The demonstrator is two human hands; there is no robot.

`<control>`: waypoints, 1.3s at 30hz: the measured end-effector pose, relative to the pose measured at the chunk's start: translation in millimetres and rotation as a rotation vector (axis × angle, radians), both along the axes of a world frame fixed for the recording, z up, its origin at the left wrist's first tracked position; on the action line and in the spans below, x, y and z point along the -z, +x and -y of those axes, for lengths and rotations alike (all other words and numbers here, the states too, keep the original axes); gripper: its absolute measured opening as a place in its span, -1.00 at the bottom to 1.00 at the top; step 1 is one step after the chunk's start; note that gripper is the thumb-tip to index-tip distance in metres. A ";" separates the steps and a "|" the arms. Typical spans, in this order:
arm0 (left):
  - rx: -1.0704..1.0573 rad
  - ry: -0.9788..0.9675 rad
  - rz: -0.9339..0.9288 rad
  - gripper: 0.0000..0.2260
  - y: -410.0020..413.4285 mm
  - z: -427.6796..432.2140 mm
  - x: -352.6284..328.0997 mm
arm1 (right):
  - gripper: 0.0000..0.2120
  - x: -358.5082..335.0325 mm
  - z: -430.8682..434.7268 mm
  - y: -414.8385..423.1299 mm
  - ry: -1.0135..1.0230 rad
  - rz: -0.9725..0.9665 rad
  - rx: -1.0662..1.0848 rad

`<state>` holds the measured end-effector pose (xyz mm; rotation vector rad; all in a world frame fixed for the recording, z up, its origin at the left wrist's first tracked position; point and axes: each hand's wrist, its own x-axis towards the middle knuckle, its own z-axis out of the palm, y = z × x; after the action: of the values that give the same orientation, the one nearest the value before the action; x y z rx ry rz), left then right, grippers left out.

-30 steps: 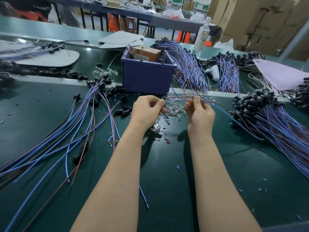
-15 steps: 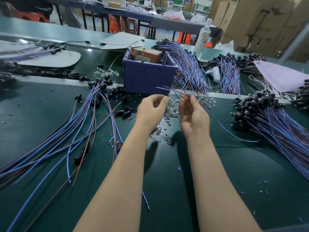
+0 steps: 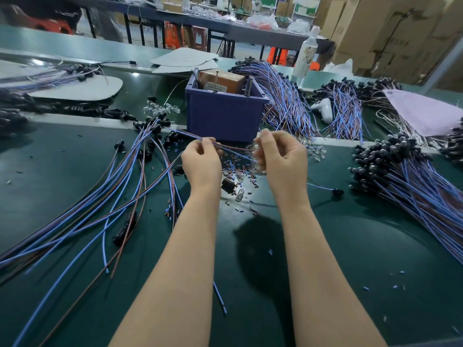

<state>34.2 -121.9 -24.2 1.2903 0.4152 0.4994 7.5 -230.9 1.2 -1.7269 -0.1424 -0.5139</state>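
Observation:
My left hand [image 3: 201,162] pinches a thin blue and brown wire pair [image 3: 235,150] that runs from the loose wires on the left across to my right hand [image 3: 281,159]. The fingers of my right hand are curled around the wire's end; motion blur hides a small clear piece there. Both hands hover above a scatter of clear bulbs and tiny cut sleeve bits [image 3: 238,171] on the green table [image 3: 338,246]. A single finished wire with a black socket [image 3: 337,192] lies just right of my right wrist.
A purple bin [image 3: 223,116] with a brown box stands just behind the hands. Loose blue and brown wires [image 3: 100,209] fan out on the left. A big pile of socketed wires [image 3: 413,181] lies on the right, more bundles behind. A white bottle [image 3: 305,56] stands at the back.
The wire held earlier now lies on the table at the right. My left hand has taken a new wire pair from the left pile, and both hands have moved apart along it.

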 end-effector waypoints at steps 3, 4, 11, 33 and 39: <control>-0.053 0.052 0.012 -0.75 -0.1 -1.0 -0.7 | -0.84 4.4 -2.6 -0.9 -0.351 0.106 0.172; -0.069 0.085 0.027 -0.77 -0.4 -0.6 -1.3 | -0.83 7.0 -3.4 -0.3 -0.460 0.059 0.157; -0.116 0.199 0.158 -0.83 -5.4 2.8 -8.5 | -0.81 11.5 -11.3 -0.4 -0.811 -0.210 0.007; 0.189 0.229 0.036 -0.93 -8.2 8.4 -3.5 | -0.87 19.4 -10.8 8.0 -0.211 -0.268 -0.135; 0.315 0.201 -0.046 -0.93 -8.2 11.7 -2.2 | -0.88 24.4 -13.2 10.3 -0.247 -0.231 0.003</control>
<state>25.9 -133.6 -22.0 1.5314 0.1963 0.2496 17.7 -217.6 -23.2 -2.0144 -0.0392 -0.3042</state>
